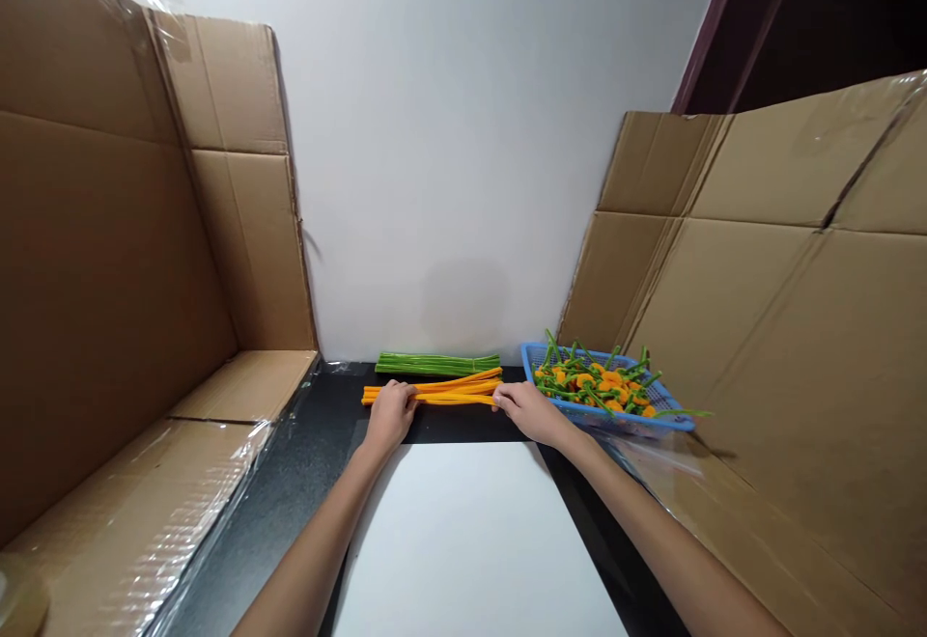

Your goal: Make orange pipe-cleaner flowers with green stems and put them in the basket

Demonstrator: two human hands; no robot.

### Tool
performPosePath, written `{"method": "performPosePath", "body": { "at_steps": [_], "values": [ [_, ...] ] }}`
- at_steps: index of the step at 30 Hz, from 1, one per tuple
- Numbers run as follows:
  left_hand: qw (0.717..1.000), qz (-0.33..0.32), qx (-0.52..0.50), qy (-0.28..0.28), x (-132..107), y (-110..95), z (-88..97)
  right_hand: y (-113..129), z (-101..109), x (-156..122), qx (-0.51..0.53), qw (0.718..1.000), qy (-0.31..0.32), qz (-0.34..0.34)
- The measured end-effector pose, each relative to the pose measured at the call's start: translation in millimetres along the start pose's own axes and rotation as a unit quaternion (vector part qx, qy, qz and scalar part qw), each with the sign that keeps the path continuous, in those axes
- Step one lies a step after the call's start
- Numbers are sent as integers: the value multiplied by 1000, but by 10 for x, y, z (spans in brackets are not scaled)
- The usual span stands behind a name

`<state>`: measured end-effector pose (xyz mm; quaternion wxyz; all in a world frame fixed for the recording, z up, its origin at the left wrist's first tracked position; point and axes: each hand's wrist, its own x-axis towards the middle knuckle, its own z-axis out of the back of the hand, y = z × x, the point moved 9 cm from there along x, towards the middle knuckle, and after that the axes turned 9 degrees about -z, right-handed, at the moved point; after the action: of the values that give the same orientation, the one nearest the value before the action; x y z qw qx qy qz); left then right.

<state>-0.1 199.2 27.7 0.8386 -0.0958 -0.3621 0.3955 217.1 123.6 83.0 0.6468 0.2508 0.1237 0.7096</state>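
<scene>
A loose bundle of orange pipe cleaners (453, 391) lies across the black tabletop, its strands fanned apart toward the right. My left hand (392, 413) closes over the bundle left of its middle. At the right end, my right hand (527, 407) has its fingers and thumb pinched on the strands' tips. Just behind, along the wall, rests a neat bundle of green pipe cleaners (435, 364), which neither hand touches.
A blue plastic basket (532, 355) full of orange flowers with green stems (601, 386) stands right of my right hand. In front of me lies a white board (474, 540). Cardboard walls (238, 232) flank both sides, and a white wall (449, 135) rises behind.
</scene>
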Motion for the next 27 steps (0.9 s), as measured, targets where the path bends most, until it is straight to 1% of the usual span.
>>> {"method": "performPosePath", "body": {
  "at_steps": [4, 7, 11, 13, 14, 15, 16, 17, 18, 19, 22, 23, 24, 25, 27],
  "values": [
    [998, 0, -55, -20, -5, -2, 40, -204, 75, -345, 59, 997, 3, -47],
    [993, -16, -114, -29, -22, -110, 63, -314, 58, -550, 102, 991, -28, -82],
    [978, -3, -206, -28, -33, -349, 3, -357, -1, -642, 173, 973, -101, -117],
    [965, 2, -264, -4, -10, -559, -71, -309, -80, -620, 244, 956, -102, -130],
    [956, -3, -292, 10, 9, -699, -96, -265, -151, -600, 301, 940, -81, -139],
    [942, -11, -335, 31, 28, -858, -119, -192, -233, -580, 351, 924, -47, -143],
    [898, 1, -436, 55, 40, -1013, -153, -97, -315, -569, 386, 911, -9, -145],
    [853, 18, -518, 54, 56, -1141, -134, 9, -390, -570, 409, 900, 28, -147],
    [817, 39, -575, 27, 77, -1223, -70, 121, -455, -583, 426, 891, 63, -145],
    [787, 61, -614, -1, 93, -1281, 5, 230, -514, -608, 440, 881, 95, -143],
    [691, 116, -710, -69, 122, -1380, 232, 503, -660, -713, 491, 844, 172, -130],
    [665, 127, -730, -94, 131, -1376, 324, 570, -707, -752, 506, 831, 195, -123],
    [646, 131, -742, -122, 142, -1358, 431, 618, -750, -787, 516, 821, 215, -116],
    [632, 133, -749, -147, 152, -1326, 541, 645, -785, -817, 522, 814, 229, -111],
    [613, 140, -751, -201, 162, -1213, 771, 643, -829, -855, 524, 812, 235, -106]
  ]
}}
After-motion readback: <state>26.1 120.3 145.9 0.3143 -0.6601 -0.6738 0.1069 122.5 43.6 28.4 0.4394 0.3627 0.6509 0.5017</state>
